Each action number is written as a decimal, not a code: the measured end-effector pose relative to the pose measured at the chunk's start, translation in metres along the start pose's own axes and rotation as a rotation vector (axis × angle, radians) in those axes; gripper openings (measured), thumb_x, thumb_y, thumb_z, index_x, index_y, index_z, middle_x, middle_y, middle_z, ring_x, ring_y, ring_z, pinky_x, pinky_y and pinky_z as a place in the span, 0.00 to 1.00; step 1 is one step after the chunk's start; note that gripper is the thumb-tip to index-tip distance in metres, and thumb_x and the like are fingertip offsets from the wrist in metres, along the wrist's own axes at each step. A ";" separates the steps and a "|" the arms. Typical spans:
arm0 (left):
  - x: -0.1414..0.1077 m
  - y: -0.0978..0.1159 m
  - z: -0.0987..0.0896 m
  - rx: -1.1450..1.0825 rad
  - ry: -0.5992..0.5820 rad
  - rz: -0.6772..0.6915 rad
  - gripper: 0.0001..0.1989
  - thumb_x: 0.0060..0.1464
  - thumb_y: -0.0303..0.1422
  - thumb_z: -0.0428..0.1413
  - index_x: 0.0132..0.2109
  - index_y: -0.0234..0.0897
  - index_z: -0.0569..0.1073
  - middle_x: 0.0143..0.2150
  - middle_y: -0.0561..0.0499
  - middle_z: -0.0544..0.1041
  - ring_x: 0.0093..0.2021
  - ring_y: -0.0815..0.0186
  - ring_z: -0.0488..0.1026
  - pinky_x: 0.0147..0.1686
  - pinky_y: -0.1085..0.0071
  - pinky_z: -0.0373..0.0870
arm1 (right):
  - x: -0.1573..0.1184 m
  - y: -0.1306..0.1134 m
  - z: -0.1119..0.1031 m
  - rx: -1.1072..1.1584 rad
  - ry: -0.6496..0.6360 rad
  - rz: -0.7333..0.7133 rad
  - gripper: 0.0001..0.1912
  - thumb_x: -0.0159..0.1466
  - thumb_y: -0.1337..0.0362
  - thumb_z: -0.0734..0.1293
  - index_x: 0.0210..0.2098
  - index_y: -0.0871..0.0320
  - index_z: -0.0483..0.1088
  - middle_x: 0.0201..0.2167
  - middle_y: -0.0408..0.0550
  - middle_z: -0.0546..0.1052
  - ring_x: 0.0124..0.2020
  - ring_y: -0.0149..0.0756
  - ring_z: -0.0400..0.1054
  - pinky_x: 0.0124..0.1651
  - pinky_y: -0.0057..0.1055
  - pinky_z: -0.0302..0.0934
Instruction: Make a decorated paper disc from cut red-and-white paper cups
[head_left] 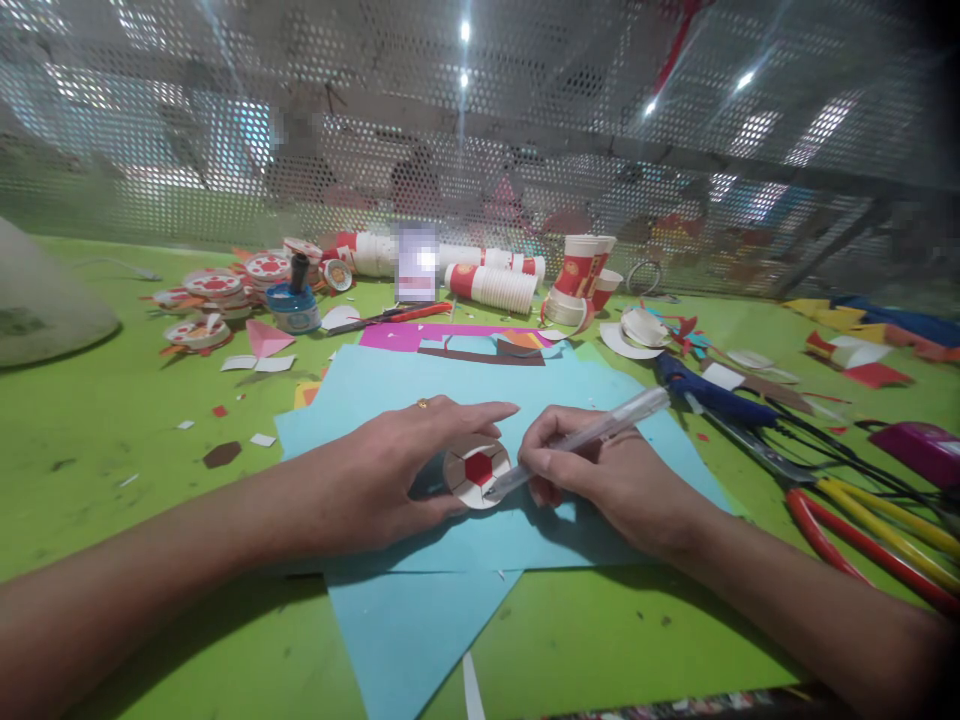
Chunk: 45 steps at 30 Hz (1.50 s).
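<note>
A round white paper disc with a red hexagon and thin dark lines lies over light blue paper. My left hand grips the disc's left edge between thumb and fingers, with the index finger stretched out above it. In my right hand is a clear-barrelled pen, tilted, its tip on the lower part of the disc. Some of the right fingers are hidden behind the hand.
Scissors with red and yellow handles and a blue glue gun lie at right. Paper cups and a blue glue bottle stand behind, near decorated discs. Scraps, including a brown hexagon, dot the green table.
</note>
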<state>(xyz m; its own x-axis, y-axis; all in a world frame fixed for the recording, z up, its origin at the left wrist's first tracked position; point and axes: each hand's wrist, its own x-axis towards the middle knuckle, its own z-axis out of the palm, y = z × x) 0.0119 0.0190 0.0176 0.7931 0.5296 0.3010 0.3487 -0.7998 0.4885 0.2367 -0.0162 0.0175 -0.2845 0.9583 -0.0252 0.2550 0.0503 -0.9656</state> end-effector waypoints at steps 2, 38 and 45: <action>-0.001 -0.001 0.000 0.005 -0.003 0.006 0.32 0.57 0.33 0.56 0.65 0.46 0.55 0.54 0.48 0.72 0.50 0.62 0.70 0.47 0.68 0.68 | -0.001 0.001 -0.001 -0.003 -0.010 0.007 0.06 0.60 0.65 0.66 0.26 0.58 0.67 0.18 0.41 0.71 0.21 0.28 0.61 0.26 0.28 0.58; -0.001 0.000 -0.004 -0.153 0.058 -0.017 0.39 0.51 0.27 0.57 0.66 0.45 0.49 0.55 0.46 0.73 0.52 0.62 0.72 0.52 0.63 0.67 | 0.014 0.010 -0.010 0.109 0.173 -0.339 0.10 0.63 0.58 0.67 0.41 0.56 0.74 0.32 0.46 0.77 0.32 0.32 0.69 0.39 0.32 0.64; -0.003 0.005 -0.002 0.002 0.157 0.156 0.38 0.54 0.29 0.56 0.66 0.51 0.47 0.59 0.47 0.69 0.57 0.59 0.68 0.55 0.61 0.66 | 0.008 -0.002 0.006 0.050 0.076 -0.319 0.09 0.57 0.60 0.72 0.35 0.57 0.76 0.27 0.45 0.75 0.27 0.32 0.66 0.30 0.30 0.62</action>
<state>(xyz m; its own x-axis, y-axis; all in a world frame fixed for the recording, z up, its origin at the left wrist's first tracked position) 0.0100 0.0138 0.0202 0.7501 0.4367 0.4967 0.2289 -0.8760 0.4245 0.2285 -0.0108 0.0172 -0.2721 0.9151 0.2978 0.1181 0.3388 -0.9334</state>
